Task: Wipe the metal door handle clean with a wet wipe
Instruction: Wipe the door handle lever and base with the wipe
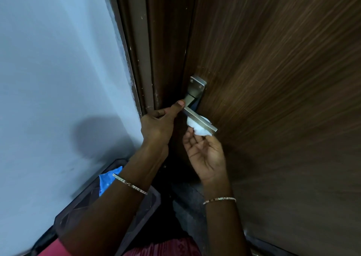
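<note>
On the brown wooden door (pixel 273 79), the silver metal handle (pixel 197 117) is pinched by the left hand (pixel 156 126), a crumpled white wipe (pixel 197 130) gripped beneath by the right hand (pixel 205 154).

White wipe (pixel 199 130), silvery handle (pixel 199 117), brown, apparently wood-grained door (pixel 283 79).

Wet wipe (pixel 201 131) beneath door handle (pixel 201 119), left hand (pixel 158 124) to its left

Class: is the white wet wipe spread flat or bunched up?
Bunched up: the white wet wipe forms a crumpled wad beneath the silver metal door handle, held by the right hand.
</note>
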A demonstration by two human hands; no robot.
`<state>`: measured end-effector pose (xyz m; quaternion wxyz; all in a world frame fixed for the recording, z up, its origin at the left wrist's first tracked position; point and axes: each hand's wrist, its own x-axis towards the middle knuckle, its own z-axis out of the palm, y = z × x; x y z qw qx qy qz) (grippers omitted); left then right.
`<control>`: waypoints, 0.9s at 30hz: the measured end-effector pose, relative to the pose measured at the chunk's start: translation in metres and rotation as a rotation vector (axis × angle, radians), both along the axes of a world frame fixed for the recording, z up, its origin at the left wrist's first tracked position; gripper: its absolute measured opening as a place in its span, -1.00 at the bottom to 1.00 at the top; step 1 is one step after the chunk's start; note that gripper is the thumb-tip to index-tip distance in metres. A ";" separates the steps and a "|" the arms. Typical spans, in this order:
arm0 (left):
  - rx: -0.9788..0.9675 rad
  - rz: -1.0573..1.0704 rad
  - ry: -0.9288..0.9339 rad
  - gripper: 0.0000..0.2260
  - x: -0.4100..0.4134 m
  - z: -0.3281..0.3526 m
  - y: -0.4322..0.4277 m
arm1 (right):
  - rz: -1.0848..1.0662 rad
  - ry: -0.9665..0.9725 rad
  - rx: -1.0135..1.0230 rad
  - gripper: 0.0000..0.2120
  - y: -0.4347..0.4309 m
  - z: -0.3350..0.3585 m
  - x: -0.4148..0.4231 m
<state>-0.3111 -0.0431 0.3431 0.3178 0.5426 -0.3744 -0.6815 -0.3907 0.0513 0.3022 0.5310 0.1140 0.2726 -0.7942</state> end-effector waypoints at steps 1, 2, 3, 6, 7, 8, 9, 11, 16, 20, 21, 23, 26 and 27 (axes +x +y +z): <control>0.005 -0.027 0.022 -0.68 0.000 0.001 0.000 | -0.002 0.034 -0.010 -0.73 0.007 0.004 -0.002; 0.007 -0.066 0.038 -0.72 0.000 0.001 0.001 | -0.015 0.059 -0.012 -0.73 0.015 0.003 -0.006; 0.007 -0.107 0.044 -0.74 0.001 0.002 0.003 | -0.027 0.073 0.001 -0.74 0.022 0.005 -0.008; 0.033 -0.142 0.058 -0.77 0.008 -0.001 0.005 | -0.064 0.182 0.039 -0.80 0.042 0.011 -0.015; 0.055 -0.148 0.069 -0.76 0.010 -0.003 0.006 | -0.083 0.277 0.074 -0.84 0.047 0.015 -0.017; 0.075 -0.164 0.082 -0.76 0.011 -0.004 0.007 | -0.094 0.396 0.107 -0.89 0.050 0.017 -0.020; 0.088 -0.189 0.094 -0.76 0.012 -0.005 0.008 | -0.111 0.538 0.155 -0.91 0.051 0.020 -0.020; 0.108 -0.239 0.124 -0.77 0.012 -0.005 0.011 | -0.175 0.893 0.327 -0.85 0.048 0.023 -0.019; 0.167 -0.255 0.219 -0.78 0.007 -0.002 0.011 | -0.289 1.546 0.550 -0.89 0.031 0.035 -0.006; 0.184 -0.278 0.227 -0.73 0.011 -0.003 0.006 | -0.081 1.958 0.635 -0.82 0.011 0.057 0.002; 0.186 -0.280 0.232 -0.72 0.012 -0.003 0.006 | -0.017 2.036 0.704 -0.80 0.003 0.063 0.005; 0.182 -0.281 0.241 -0.69 0.014 -0.005 0.005 | 0.069 2.173 0.811 -0.76 -0.014 0.072 0.008; 0.193 -0.291 0.251 -0.69 0.014 -0.006 0.004 | 0.133 2.245 0.830 -0.73 -0.022 0.080 0.011; 0.199 -0.295 0.248 -0.70 0.013 -0.007 0.004 | 0.127 2.245 0.810 -0.73 -0.020 0.080 0.010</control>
